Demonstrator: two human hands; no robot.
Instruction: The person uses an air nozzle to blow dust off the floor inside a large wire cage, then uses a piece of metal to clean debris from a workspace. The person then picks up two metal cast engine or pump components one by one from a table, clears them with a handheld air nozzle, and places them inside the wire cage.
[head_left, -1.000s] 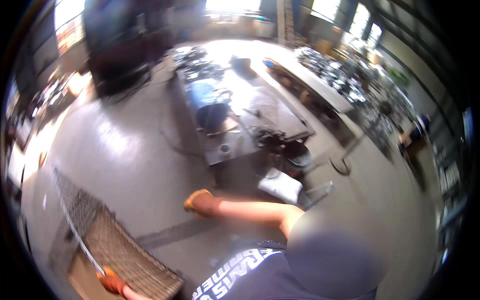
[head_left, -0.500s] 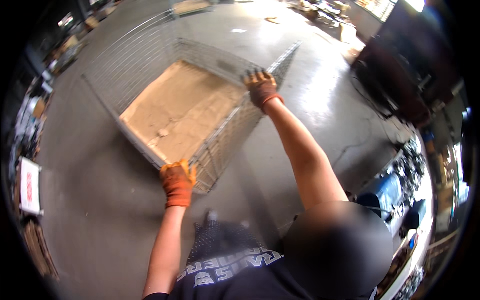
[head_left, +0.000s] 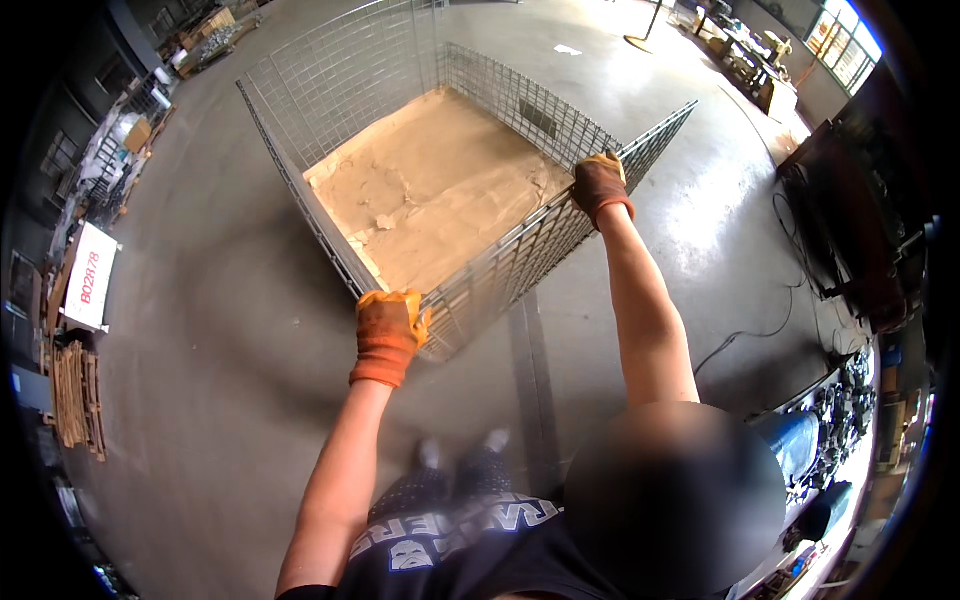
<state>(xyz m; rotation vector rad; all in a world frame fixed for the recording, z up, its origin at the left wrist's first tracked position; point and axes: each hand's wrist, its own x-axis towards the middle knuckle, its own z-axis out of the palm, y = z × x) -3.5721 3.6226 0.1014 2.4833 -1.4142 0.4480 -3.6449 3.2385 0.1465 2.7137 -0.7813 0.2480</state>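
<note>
A large wire mesh cage stands on the floor before me, its bottom lined with a torn brown cardboard sheet. My left hand, in an orange work glove, is closed round the near corner of the cage's top edge. Farther right, my right hand, gloved the same way, grips the rim by the right corner, where a mesh panel juts outward. The undersides of the fingers are hidden on both hands.
A white sign board and stacked wooden slats are at the left. A dark machine with a cable on the floor stands at the right. Dark metal parts lie at lower right. A pole stand is far off.
The cage and both my hands now appear farther right in the view. My right fingers, stretched out before, have closed over the rim. My left hand has stayed on the near corner.
</note>
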